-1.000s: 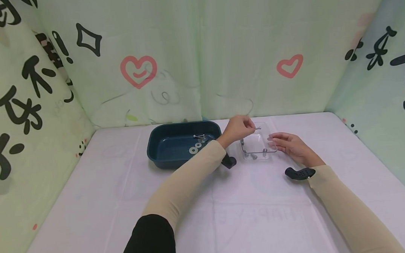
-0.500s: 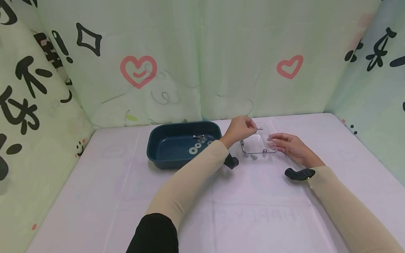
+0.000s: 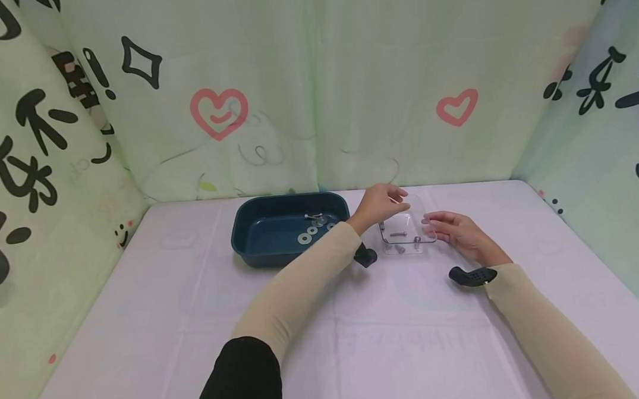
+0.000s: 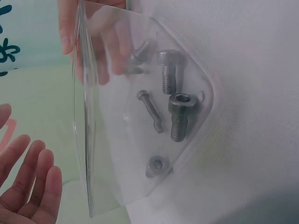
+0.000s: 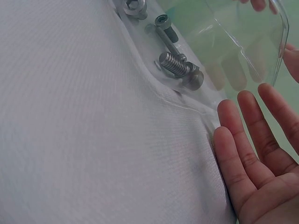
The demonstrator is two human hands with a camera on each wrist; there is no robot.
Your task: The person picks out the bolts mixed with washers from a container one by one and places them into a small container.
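Observation:
A clear plastic box [image 3: 404, 222] stands on the cloth-covered table. Inside it lie several metal bolts, among them a thick socket-head bolt [image 4: 179, 116], a knurled bolt [image 4: 169, 70] and a thin bolt [image 4: 150, 111]. My left hand [image 3: 379, 206] hovers over the box's far left part with nothing visible between its loosely spread fingers. On the box's right side my right hand [image 3: 459, 234] touches the clear wall with its nearly straight fingers [image 5: 254, 123]. Its thumb lies near the rim.
Left of the box stands a dark blue tub [image 3: 247, 249], partly hidden by the left sleeve. Flat washers [image 3: 304, 238] and a small bolt [image 3: 313, 216] lie in it. A printed curtain [image 3: 315, 104] hangs behind the table's far edge.
The thin bolt that my left fingers pinched has left them and now lies in the clear box. Those fingers have loosened. My right hand stays at the box's side.

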